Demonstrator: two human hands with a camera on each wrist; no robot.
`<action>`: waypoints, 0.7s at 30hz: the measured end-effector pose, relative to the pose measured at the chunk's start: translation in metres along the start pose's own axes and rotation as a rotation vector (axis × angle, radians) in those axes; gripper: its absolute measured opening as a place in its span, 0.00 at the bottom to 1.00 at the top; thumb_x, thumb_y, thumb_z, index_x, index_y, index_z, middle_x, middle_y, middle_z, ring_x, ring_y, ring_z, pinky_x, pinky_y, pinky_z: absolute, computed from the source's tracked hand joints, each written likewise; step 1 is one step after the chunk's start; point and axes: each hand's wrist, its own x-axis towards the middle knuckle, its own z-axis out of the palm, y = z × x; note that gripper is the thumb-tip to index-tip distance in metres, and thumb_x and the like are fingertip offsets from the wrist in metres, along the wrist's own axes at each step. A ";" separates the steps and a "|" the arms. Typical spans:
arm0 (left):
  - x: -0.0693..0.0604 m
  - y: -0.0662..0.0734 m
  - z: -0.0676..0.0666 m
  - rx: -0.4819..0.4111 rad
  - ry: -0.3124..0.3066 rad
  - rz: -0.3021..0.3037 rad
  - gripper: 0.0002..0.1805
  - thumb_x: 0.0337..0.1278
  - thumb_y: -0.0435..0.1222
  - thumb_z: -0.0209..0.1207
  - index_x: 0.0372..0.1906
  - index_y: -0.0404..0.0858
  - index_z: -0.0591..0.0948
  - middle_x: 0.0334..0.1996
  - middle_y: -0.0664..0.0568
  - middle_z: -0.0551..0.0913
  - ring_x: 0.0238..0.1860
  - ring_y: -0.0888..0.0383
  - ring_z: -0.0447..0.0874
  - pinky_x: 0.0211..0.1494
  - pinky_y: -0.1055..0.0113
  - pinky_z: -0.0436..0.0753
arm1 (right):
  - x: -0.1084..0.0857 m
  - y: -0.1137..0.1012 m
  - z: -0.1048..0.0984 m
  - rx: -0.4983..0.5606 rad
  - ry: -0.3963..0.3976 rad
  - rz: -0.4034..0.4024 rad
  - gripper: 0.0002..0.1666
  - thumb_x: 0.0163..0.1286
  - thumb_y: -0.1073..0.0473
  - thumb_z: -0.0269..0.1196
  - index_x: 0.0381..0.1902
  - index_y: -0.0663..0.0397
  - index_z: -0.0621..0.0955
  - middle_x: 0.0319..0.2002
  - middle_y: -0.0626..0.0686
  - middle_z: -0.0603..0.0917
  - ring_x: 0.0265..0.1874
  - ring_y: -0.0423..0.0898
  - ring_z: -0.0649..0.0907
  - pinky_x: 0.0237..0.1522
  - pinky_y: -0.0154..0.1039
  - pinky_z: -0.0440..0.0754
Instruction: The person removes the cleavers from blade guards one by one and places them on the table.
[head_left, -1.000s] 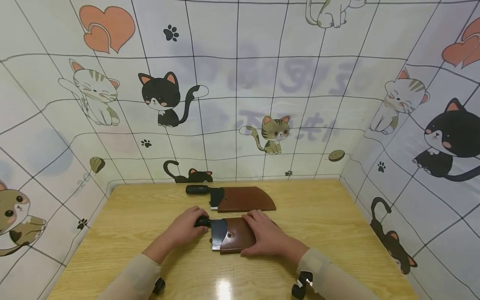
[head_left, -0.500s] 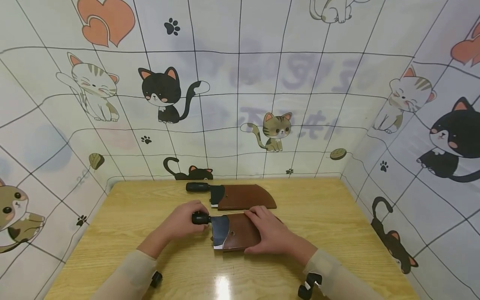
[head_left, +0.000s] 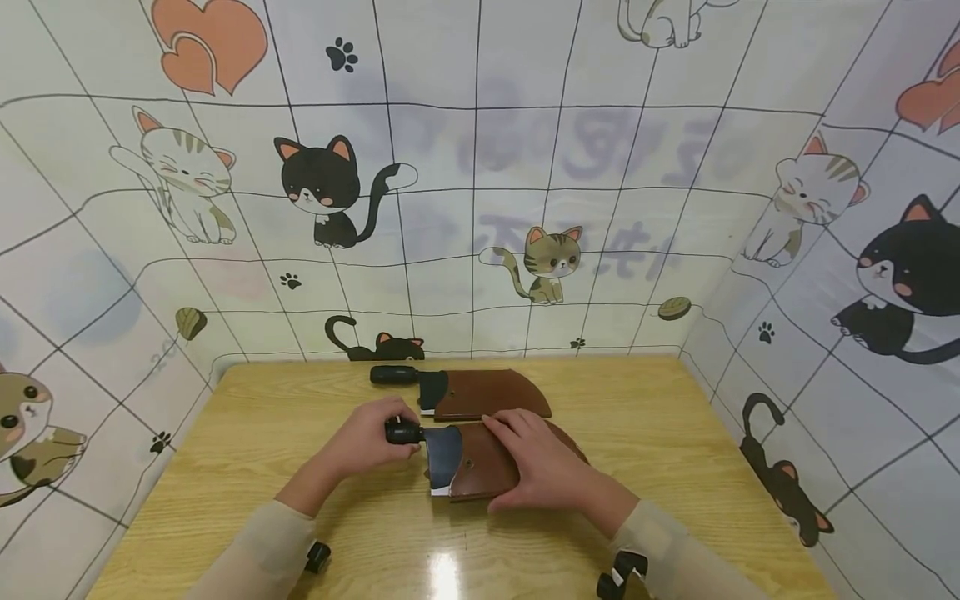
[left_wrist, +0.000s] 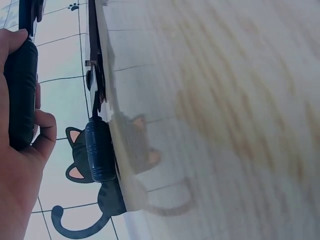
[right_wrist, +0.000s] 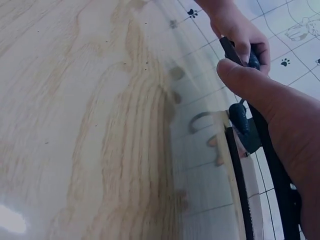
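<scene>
A cleaver with a black handle [head_left: 403, 431] and dark upper blade [head_left: 444, 454] sits in a brown leather sheath [head_left: 480, 467] at mid-table. My left hand [head_left: 372, 437] grips that handle, its fingers curled around it in the left wrist view. Across the sheath lies my right hand [head_left: 543, 462], holding it with the fingers at the far edge and the thumb at the near edge. The held cleaver appears slightly off the table. Behind it, a second sheathed cleaver [head_left: 495, 393] lies flat, handle to the left, touched by neither hand.
The wooden table [head_left: 652, 433] ends at a back wall cloth [head_left: 450, 275] printed with cats. Side cloths [head_left: 67, 250] stand at left and right. A glare spot [head_left: 445, 575] shines near the front edge. Small black devices [head_left: 318, 557] sit at both wrists.
The near cleaver has risen slightly and shifted a little right, with both hands on it. My left fingers now show more of the handle. The rear cleaver stays put.
</scene>
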 end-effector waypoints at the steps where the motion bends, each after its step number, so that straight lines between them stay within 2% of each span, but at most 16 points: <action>1: 0.000 0.000 0.000 -0.004 -0.002 0.002 0.18 0.54 0.41 0.82 0.45 0.58 0.86 0.42 0.68 0.83 0.43 0.62 0.84 0.49 0.60 0.86 | 0.000 -0.001 -0.001 -0.002 0.001 -0.001 0.78 0.51 0.18 0.80 0.89 0.48 0.63 0.78 0.50 0.69 0.78 0.52 0.67 0.78 0.59 0.68; 12: 0.003 0.006 -0.003 0.029 -0.044 0.015 0.17 0.57 0.47 0.83 0.46 0.59 0.87 0.42 0.69 0.82 0.43 0.64 0.82 0.49 0.60 0.85 | -0.006 -0.005 -0.002 -0.016 0.001 0.019 0.76 0.53 0.19 0.79 0.89 0.47 0.63 0.76 0.50 0.70 0.76 0.50 0.68 0.76 0.57 0.71; 21: 0.001 0.012 -0.005 0.064 -0.017 0.036 0.17 0.58 0.48 0.83 0.47 0.59 0.86 0.42 0.69 0.82 0.42 0.64 0.83 0.49 0.59 0.86 | -0.009 -0.009 -0.010 -0.044 0.017 -0.004 0.76 0.55 0.19 0.79 0.89 0.51 0.63 0.77 0.52 0.70 0.77 0.53 0.69 0.76 0.58 0.71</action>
